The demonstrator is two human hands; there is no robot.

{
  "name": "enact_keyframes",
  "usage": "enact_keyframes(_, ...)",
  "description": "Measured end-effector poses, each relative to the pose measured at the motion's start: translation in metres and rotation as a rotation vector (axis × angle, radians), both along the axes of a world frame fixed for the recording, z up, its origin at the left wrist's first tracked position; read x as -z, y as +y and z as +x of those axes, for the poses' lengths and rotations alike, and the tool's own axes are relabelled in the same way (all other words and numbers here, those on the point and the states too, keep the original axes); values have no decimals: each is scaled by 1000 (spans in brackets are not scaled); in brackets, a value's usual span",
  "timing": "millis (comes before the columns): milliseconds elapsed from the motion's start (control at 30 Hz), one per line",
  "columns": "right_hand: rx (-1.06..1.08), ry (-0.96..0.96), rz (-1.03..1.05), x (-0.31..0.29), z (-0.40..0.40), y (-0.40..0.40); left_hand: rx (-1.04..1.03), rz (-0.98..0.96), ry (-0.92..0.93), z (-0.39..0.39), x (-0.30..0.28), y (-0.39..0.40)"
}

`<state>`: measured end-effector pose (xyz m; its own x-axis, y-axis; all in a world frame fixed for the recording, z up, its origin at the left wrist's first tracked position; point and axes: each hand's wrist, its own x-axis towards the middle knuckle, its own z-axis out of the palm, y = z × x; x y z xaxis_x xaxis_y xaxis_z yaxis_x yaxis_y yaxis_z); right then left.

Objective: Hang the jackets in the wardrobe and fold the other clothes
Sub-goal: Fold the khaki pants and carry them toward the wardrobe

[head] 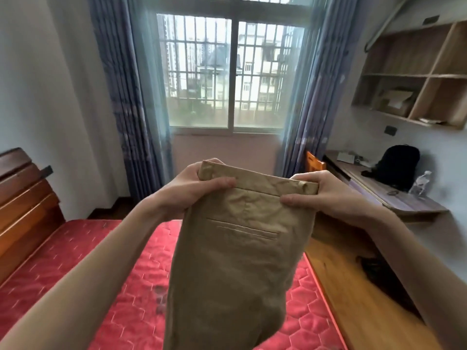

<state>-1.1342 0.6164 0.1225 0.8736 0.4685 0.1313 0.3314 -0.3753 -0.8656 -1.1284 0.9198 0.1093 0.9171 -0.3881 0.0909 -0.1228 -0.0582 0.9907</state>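
Observation:
A pair of khaki trousers point(235, 261) hangs in the air in front of me, folded in half lengthwise, with a back welt pocket facing me. My left hand point(194, 190) pinches the left end of the waistband, thumb on the near side. My right hand point(328, 193) pinches the right end the same way. The legs drop down out of the frame over the red mattress point(75, 269). No jackets or wardrobe are in view.
The red quilted mattress lies below, with a dark wooden headboard point(22, 200) at the left. A desk point(394, 195) with a black backpack point(399, 165) and a plastic bottle point(422, 183) runs along the right wall under wooden shelves point(414, 77). A barred window point(232, 72) with blue curtains faces me.

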Motion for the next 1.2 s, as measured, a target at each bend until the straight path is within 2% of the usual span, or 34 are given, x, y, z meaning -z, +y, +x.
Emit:
enact_keyframes(33,-37,54,-103,-2,12,1,89,71,73,10,-1,10)
enact_keyframes(100,-85,98,-320,1,42,10,228,377,122,34,-6,27)
enact_keyframes(133,-86,68,-412,5,60,17,240,528,117,46,-9,33)
enact_keyframes(200,-40,-84,-539,12,97,34,136,753,58,77,-11,40)
enact_keyframes(300,85,-291,-630,15,149,63,-80,989,-109,127,-10,48)
enact_keyframes(400,160,-460,-753,3,190,89,-233,1351,-417,160,-23,49)
enact_keyframes(567,276,-751,-828,-63,233,116,-440,1637,-744,199,-79,48)
enact_keyframes(633,373,-872,-862,-90,244,119,-558,1708,-883,206,-104,40)
enact_keyframes(733,510,-1011,-914,-110,245,115,-630,1786,-979,205,-128,23)
enact_keyframes(900,590,-1109,-888,-87,223,94,-658,1823,-1142,193,-112,10)
enact_keyframes(1067,561,-1125,-864,3,190,74,-487,1825,-1214,176,-20,2)
enact_keyframes(1200,482,-1093,-820,138,156,52,-335,1808,-1168,145,99,3)
